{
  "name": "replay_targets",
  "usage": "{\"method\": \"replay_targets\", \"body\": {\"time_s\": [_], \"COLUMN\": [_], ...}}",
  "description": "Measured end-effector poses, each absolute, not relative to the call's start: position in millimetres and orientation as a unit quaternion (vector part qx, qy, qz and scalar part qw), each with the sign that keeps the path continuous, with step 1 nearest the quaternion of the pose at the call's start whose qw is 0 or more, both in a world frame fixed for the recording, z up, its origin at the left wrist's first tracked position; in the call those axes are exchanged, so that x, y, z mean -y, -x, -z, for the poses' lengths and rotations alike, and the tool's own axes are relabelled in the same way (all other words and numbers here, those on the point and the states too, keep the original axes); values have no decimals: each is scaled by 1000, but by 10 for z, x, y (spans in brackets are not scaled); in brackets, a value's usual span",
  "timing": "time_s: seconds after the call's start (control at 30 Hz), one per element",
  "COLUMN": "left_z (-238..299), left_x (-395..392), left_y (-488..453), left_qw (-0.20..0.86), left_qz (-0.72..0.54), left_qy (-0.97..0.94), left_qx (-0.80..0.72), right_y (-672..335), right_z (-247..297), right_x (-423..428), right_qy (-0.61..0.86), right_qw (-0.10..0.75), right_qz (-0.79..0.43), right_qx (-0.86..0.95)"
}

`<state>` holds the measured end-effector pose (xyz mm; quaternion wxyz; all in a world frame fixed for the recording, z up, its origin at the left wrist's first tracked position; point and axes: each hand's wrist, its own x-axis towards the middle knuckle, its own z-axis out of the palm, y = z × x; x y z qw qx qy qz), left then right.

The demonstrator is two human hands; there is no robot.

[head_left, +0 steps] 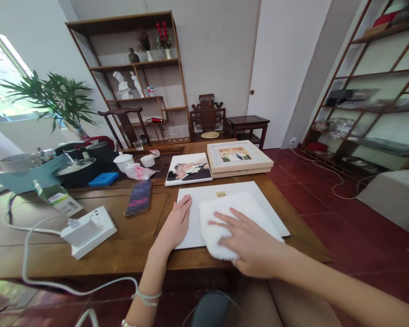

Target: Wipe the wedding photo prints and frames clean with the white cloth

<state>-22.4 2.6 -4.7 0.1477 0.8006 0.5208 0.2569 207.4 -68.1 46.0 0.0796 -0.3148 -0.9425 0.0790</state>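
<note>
A flat white panel (259, 194), with a small gold-coloured fitting (221, 194) near its far edge, lies on the wooden table in front of me. My left hand (180, 223) rests flat along the panel's left edge, fingers stretched out. On top of the panel is a fluffy white cloth (213, 236). My right hand (247, 243) presses on this cloth and holds it near its front edge, fingers spread over it, thumb partly hidden. Behind the panel lie a white photo panel (189, 169) and a pale framed picture (238, 156).
On the table (146, 245) to my left are a white power strip (92, 231) with its cable, an opened small box (61, 200), a phone-like dark item (138, 197) and a blue box (103, 179). Cups, pots and a plant (64, 100) stand farther back.
</note>
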Motion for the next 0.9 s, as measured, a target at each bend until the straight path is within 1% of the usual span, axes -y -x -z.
{"method": "replay_targets", "body": {"time_s": [0.17, 0.3, 0.37, 0.47, 0.57, 0.63, 0.7, 0.8, 0.9], "left_z": [33, 21, 10, -19, -52, -64, -64, -43, -22], "left_x": [-18, -20, -19, -7, 20, 37, 44, 35, 19], "left_y": [215, 206, 203, 197, 185, 177, 175, 181, 189], "left_qw": [151, 143, 137, 136, 149, 163, 169, 156, 151], "left_qz": [-263, -293, -331, -377, -385, -367, -338, -304, -295], "left_qy": [-796, -782, -770, -755, -746, -744, -752, -770, -774], "left_qx": [-524, -531, -528, -519, -523, -534, -540, -539, -539], "right_y": [-1928, -1757, -1695, -1670, -1742, -1837, -1950, -2099, -2160], "right_z": [-446, -432, -427, -436, -488, -546, -609, -667, -662], "right_x": [79, -74, 18, 273, 508, 591, 596, 454, 170], "right_qy": [389, 399, 363, 265, 182, 165, 191, 290, 383], "right_qw": [98, 109, 109, 104, 88, 77, 66, 48, 62], "right_qz": [-34, -28, -28, -39, -66, -87, -108, -125, -144], "right_qx": [915, 910, 925, 958, 977, 979, 973, 948, 910]}}
